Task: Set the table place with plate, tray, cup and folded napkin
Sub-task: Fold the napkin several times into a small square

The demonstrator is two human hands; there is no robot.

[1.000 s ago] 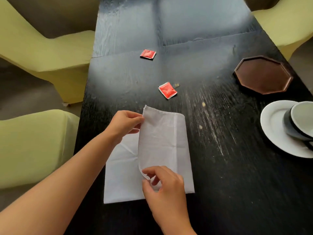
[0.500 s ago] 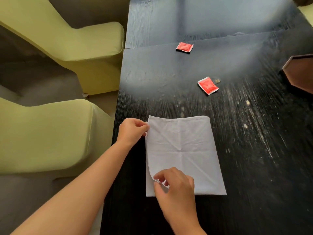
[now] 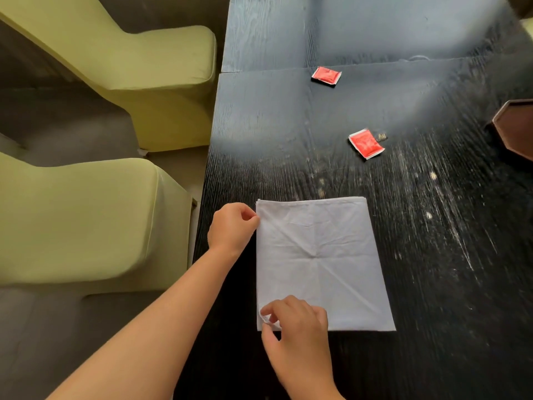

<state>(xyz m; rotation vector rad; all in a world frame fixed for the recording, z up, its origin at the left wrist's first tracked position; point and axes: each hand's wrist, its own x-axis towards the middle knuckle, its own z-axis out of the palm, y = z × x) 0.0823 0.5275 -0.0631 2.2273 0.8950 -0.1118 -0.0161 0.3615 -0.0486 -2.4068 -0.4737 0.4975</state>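
A white napkin (image 3: 320,261) lies folded in half and flat on the black table (image 3: 432,255), creased across its middle. My left hand (image 3: 230,226) pinches its far left corner. My right hand (image 3: 297,327) pinches the near left corner, where the edge curls up a little. The brown octagonal tray (image 3: 516,125) shows only partly at the right edge. The plate and cup are out of view.
Two red sauce packets lie farther out on the table, one (image 3: 365,143) beyond the napkin and one (image 3: 326,76) near the table seam. Two yellow-green chairs (image 3: 86,215) stand along the table's left side.
The napkin's raised right half was folded over to the left and now lies flat. Both hands moved to the left edge. The view swung left, and the plate and cup left the frame.
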